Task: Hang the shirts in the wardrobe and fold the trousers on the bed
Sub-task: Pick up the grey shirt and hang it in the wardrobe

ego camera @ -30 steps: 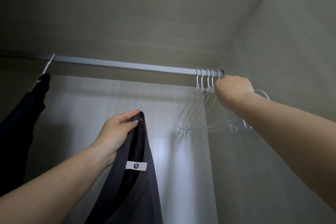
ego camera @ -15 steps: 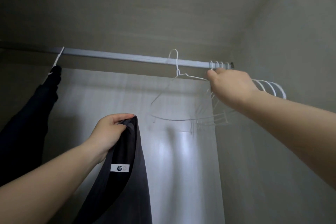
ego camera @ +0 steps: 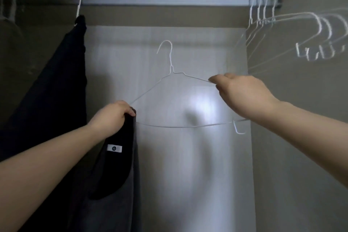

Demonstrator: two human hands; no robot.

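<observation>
The right hand (ego camera: pixel 243 91) pinches the right shoulder of a thin white wire hanger (ego camera: pixel 170 84) between thumb and fingertips, holding it in the air below the wardrobe rail (ego camera: pixel 165 2), clear of it, with its curved hook upward. The hanger is a slender bent triangle with a gently bowed bottom bar and a small hooked notch near its right end. Its left shoulder wire runs down to the left hand (ego camera: pixel 113 117); whether they touch cannot be told. The left hand has its fingers curled around the gathered neckline of a dark grey shirt (ego camera: pixel 114 175), a soft matte knit that hangs in loose vertical folds toward the bottom edge of the view; a small white rectangular label (ego camera: pixel 114 148) is sewn inside the collar. The rail is a pale, smooth, flat-faced metal bar spanning the top of the wardrobe. Near its left end a black garment (ego camera: pixel 56 81) hangs from a white hanger hook and drapes down in a long limp fall. At the rail's right end a cluster of empty white wire hangers (ego camera: pixel 263 22) is hooked close together, their outlines blurred. The back panel (ego camera: pixel 188 156) is smooth and light, with a soft sheen.
</observation>
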